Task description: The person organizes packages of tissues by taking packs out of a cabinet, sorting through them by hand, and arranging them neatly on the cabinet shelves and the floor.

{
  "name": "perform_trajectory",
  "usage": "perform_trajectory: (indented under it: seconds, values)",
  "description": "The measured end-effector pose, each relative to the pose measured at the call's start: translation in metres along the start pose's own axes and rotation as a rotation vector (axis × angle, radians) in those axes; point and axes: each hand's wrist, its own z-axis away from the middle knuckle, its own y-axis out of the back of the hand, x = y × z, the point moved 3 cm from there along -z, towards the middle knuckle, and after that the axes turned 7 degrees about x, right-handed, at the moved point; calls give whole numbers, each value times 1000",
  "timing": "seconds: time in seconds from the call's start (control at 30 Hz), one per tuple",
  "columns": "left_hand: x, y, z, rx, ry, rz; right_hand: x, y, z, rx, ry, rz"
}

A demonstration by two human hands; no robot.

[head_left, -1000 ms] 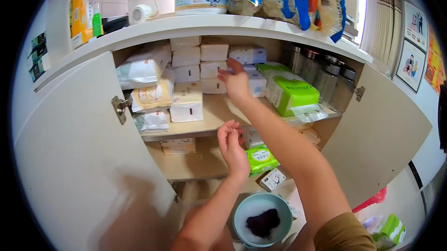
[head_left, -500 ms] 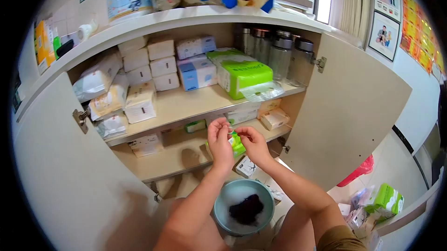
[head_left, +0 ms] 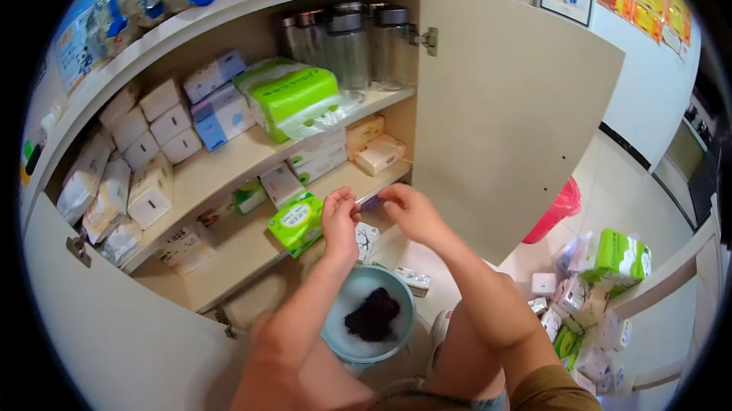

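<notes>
My left hand (head_left: 340,219) is closed, fingers curled, in front of the lower shelf. Close to its right, my right hand (head_left: 412,211) is closed in a pinch. Between them shows a small dark purplish item, too small to name. Below the hands stands a light blue basin (head_left: 335,329) with suds and a dark wet cloth (head_left: 374,315). Left of my left hand, a green tissue pack (head_left: 296,223) lies at the lower shelf's edge. A large green pack (head_left: 293,94) rests on the upper shelf.
Both cabinet doors are open, the right door (head_left: 511,106) reaching outward. Glass bottles (head_left: 348,52) and white tissue packs (head_left: 170,123) fill parts of the upper shelf. A red bag (head_left: 555,213) and piled tissue packs (head_left: 583,297) are on the floor at right.
The view has turned to the right. My right hand has come down from the upper shelf to beside my left hand, and the fingers of both have closed.
</notes>
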Motion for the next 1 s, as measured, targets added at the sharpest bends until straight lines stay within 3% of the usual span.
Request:
perform_trajectory:
  seconds: [0.17,0.4,0.63,0.73,0.83,1.0]
  values:
    - [-20,-4,3,0,98,-2,-10,58,3,147,-163,22]
    - [-24,6,6,-30,132,-64,-8,81,14,264,-137,-7]
    - [-24,14,4,-62,136,-110,-29,61,16,165,-141,32]
    - [-25,15,5,-38,175,-124,7,39,9,134,-114,14]
    - [-27,12,6,-46,228,-197,9,23,4,-32,-41,512]
    - [-39,11,1,-65,230,-189,-9,24,6,-56,-25,401]
